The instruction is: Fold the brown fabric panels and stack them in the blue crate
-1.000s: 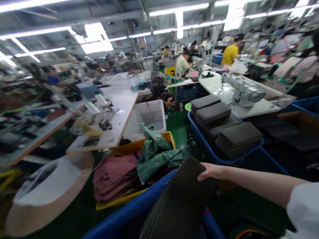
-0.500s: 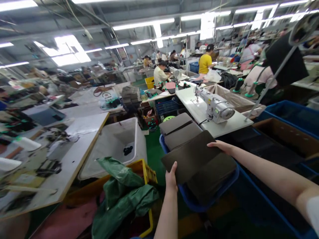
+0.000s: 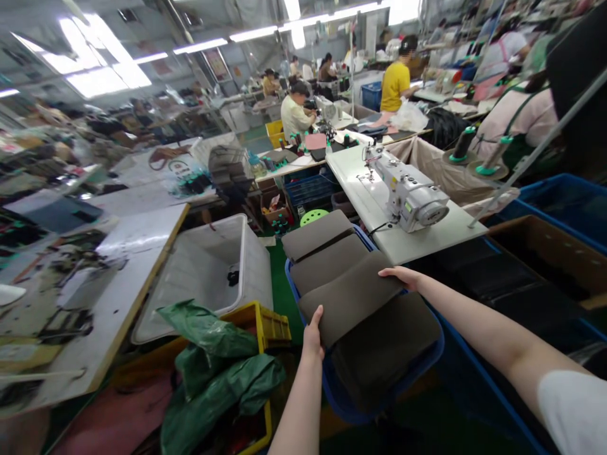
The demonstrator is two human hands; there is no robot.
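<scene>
Has, well to the left of the blue basket [image 3: 441, 354], a counter [image 3: 142, 243] with blurred machine parts on top. Shows, nearer on the basket's left, a green plastic sheet [image 3: 213, 373] crumpled over a yellow crate [image 3: 279, 328] with pink material [image 3: 118, 417] inside, and a white bin [image 3: 258, 265] behind this crate. Grips with the left hand [image 3: 313, 338] the left end of a dark grey panel [image 3: 348, 294], thumb on top, other fingers mostly hidden. Holds this panel over the basket, slanting across it, with similar panels [image 3: 317, 235] stacked behind and a darker stack [image 3: 389, 335] in front. Grips with the right hand [image 3: 403, 276] the panel's right end, a finger lying along the top. Has, to the right and behind the basket, a white counter [image 3: 351, 174] carrying a sewing machine [image 3: 412, 196], then, well to the basket's right, a cardboard box [image 3: 535, 253] beside a blue crate [image 3: 569, 196].
</scene>
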